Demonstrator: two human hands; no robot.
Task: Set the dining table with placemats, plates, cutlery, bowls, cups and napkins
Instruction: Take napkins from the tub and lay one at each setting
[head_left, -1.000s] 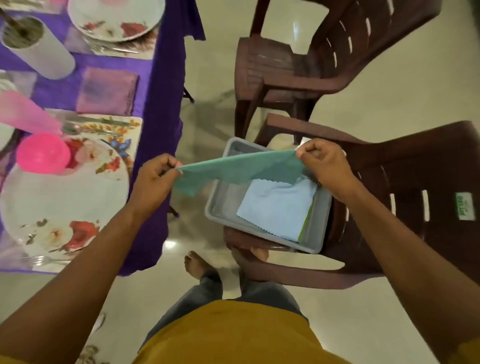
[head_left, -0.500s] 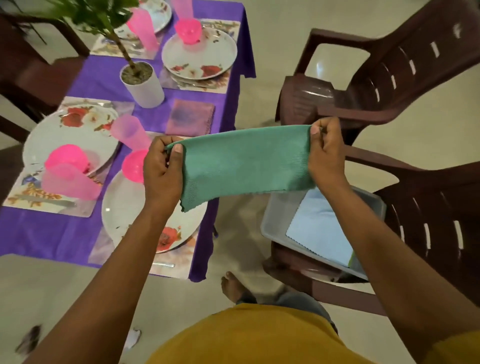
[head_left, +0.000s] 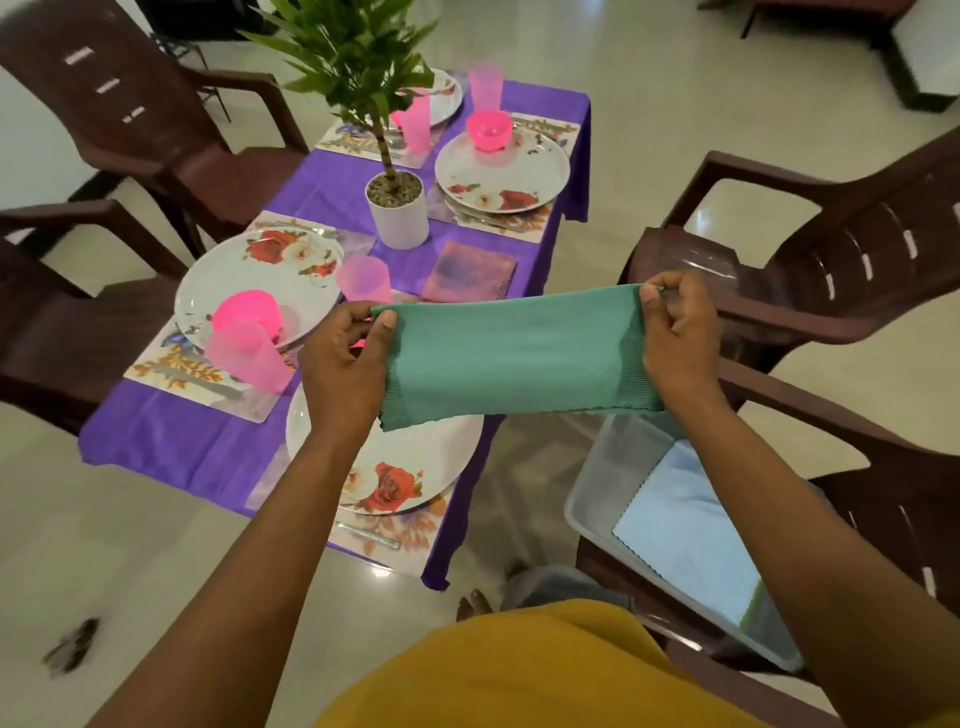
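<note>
Left hand (head_left: 343, 358) pinches the near-left corner of the green napkin (head_left: 514, 358), thumb on top, and the folded cloth hangs stretched in the air above the near plate (head_left: 415, 457) at the table's corner, while the right hand (head_left: 675, 338) pinches the opposite end just the same. To do this well, I'd say keep both pinches level and the cloth taut, then lower it flat beside that plate, clear of the pink napkin (head_left: 467, 270) already lying further in

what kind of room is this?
Likely a home dining area: a small table under a purple tablecloth set with floral plates, brown plastic armchairs around it, and a potted plant as centrepiece on a glossy tiled floor.
</note>
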